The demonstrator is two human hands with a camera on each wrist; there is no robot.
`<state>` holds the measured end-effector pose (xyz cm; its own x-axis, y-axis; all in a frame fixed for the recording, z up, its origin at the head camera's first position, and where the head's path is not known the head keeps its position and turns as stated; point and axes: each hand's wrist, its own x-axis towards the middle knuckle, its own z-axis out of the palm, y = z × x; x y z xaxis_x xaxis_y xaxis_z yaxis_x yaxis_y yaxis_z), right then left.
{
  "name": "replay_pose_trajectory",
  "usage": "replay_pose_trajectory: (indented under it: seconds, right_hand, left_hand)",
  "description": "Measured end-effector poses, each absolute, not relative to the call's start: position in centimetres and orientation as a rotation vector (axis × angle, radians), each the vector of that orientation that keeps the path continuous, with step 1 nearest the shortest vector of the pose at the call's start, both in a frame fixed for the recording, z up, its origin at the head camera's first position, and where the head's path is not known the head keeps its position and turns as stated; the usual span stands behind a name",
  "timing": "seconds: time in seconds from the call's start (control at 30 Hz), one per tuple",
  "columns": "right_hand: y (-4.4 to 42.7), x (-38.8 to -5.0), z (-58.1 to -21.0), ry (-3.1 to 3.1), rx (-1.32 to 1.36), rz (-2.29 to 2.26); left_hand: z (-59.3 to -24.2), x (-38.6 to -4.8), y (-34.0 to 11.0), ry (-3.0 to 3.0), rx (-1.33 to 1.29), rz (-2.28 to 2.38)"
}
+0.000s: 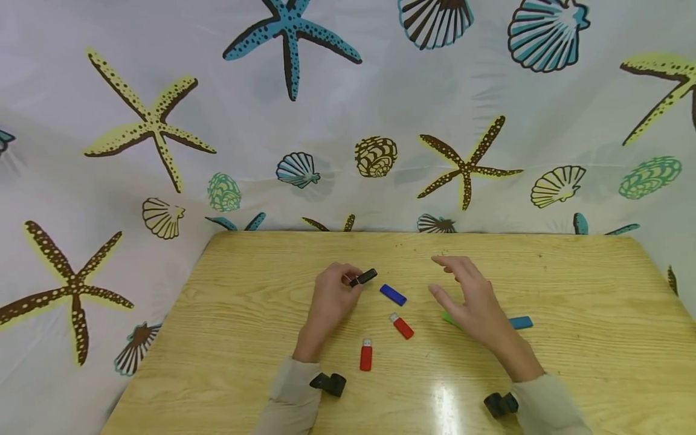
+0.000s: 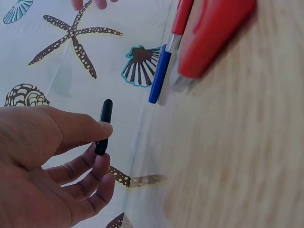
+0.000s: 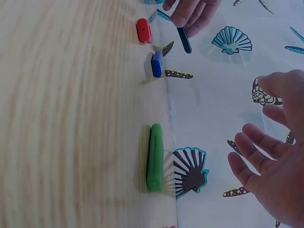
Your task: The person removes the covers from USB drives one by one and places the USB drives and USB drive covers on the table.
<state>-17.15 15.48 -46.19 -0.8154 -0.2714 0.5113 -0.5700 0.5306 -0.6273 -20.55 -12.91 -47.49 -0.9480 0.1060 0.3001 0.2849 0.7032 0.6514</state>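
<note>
My left hand (image 1: 333,299) pinches a black USB stick (image 1: 367,277) between thumb and fingers, held above the table. In the left wrist view the black stick (image 2: 107,111) stands nearly upright, edge-on. To its right a blue USB stick (image 1: 393,295) lies on the wood, and nearer to me are a red USB stick (image 1: 403,327) and a second red USB stick (image 1: 366,356), metal plugs showing. My right hand (image 1: 473,302) hovers with fingers spread, holding nothing. A green stick (image 1: 450,318) lies partly hidden below it; the right wrist view shows this green stick (image 3: 155,159) more fully.
A light blue stick (image 1: 521,322) lies beside my right wrist, partly covered. The wooden table (image 1: 244,314) meets a white cloth (image 1: 348,109) printed with starfish and shells at its back and sides. Black wrist cameras are strapped to both sleeves.
</note>
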Motion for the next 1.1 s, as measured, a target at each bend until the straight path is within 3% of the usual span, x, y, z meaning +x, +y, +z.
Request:
replay_pose_trajectory:
  seconds: [1.1]
  right_hand:
    - [12.0,-18.7,-47.7,-2.424,0.763,1.202]
  left_hand:
    - [-47.4,-19.6,-9.6,-2.605,-0.596,-1.160]
